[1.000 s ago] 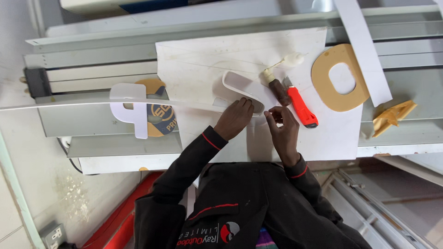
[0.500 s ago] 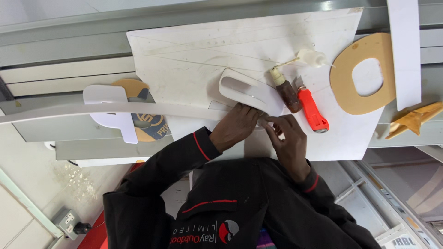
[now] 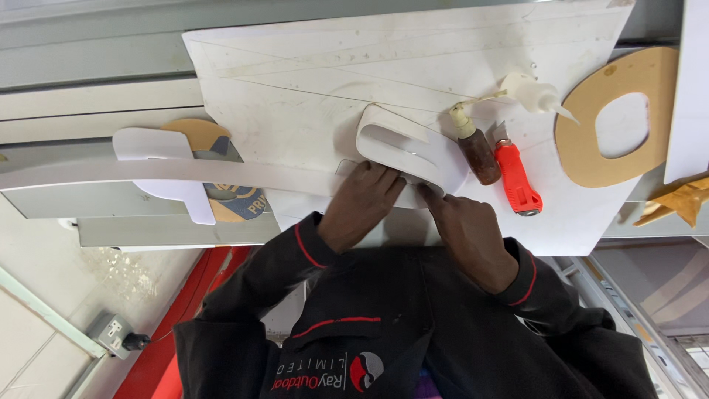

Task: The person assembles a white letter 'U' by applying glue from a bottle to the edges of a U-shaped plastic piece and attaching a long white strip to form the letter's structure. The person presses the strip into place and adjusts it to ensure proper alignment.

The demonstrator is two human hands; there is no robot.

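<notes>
A long white strip [image 3: 221, 174] runs from the left to mid-bench, over a white sheet [image 3: 310, 81]. The left hand [image 3: 362, 203] presses it flat, fingers together. The right hand [image 3: 461, 225] pinches its curled end [image 3: 402, 144]. It looks thin, light and springy, best held by its edges.
</notes>
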